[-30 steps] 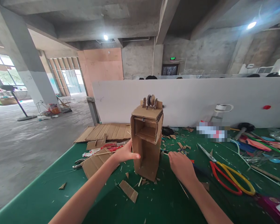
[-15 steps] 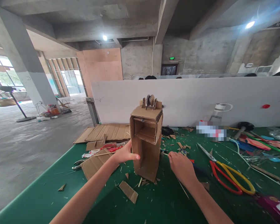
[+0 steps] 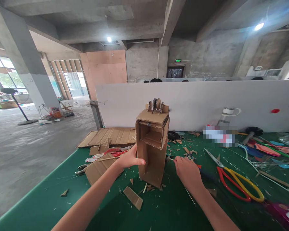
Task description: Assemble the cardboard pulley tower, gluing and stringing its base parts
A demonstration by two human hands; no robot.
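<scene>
An upright cardboard box structure (image 3: 152,147) stands on the green table (image 3: 69,192), with an open compartment in its upper part and small round discs (image 3: 156,104) between cardboard supports on top. My left hand (image 3: 131,158) grips its left side, thumb on the front edge and the other fingers hidden behind. To the right of the box, my right hand (image 3: 186,168) is closed around a thin stick (image 3: 171,159), whose tip points at the box's right side. Whether that tip touches the box cannot be made out.
Scissors (image 3: 233,178) with red and yellow handles lie at the right. Flat cardboard (image 3: 113,136) and red-and-white packets are at the left. Cardboard scraps (image 3: 133,198) lie in front. A bottle (image 3: 225,117) stands before the white partition (image 3: 195,102).
The whole view has shifted very slightly. Both hands and the box stay in nearly the same places relative to each other.
</scene>
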